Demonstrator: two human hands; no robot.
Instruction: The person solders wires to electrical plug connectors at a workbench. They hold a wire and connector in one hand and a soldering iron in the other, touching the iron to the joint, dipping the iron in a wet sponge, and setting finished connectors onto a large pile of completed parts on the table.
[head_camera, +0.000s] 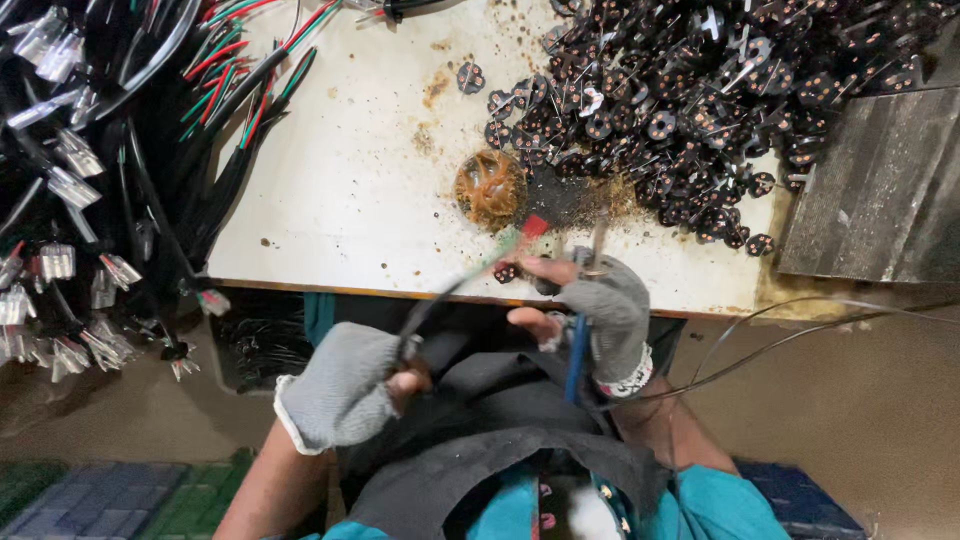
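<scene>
**Gloved hands work a wire and a small black disc at the near edge of the bench**

The left hand (345, 392), in a grey knitted fingerless glove, is closed in a fist around a thin black cable (440, 297). The cable runs up and to the right from the fist toward the near edge of the white, stained bench top (340, 180), where its coloured leads, one green and one red (520, 232), fan out over the bench edge.

The right hand (600, 305), in the same kind of grey glove with a patterned cuff, is curled with the fingers bent inward. Its fingertips pinch a small round black plastic disc with holes (506, 271) just at the near edge of the bench, and a slim metal-tipped tool with a blue handle (578, 350) runs through the same grip, its tip rising above the knuckles. How tightly the tool is held cannot be told, as the picture is blurred here.

Just beyond the hands, a round brown, crusted pad (490, 188) sits on the bench beside a dark smear. A large heap of matching black discs with metal pins (690, 100) fills the far right corner. A grey wooden block (875, 190) lies at the right edge. Bundles of black cables with clear plastic connectors (80, 190) hang past the left edge.
</scene>
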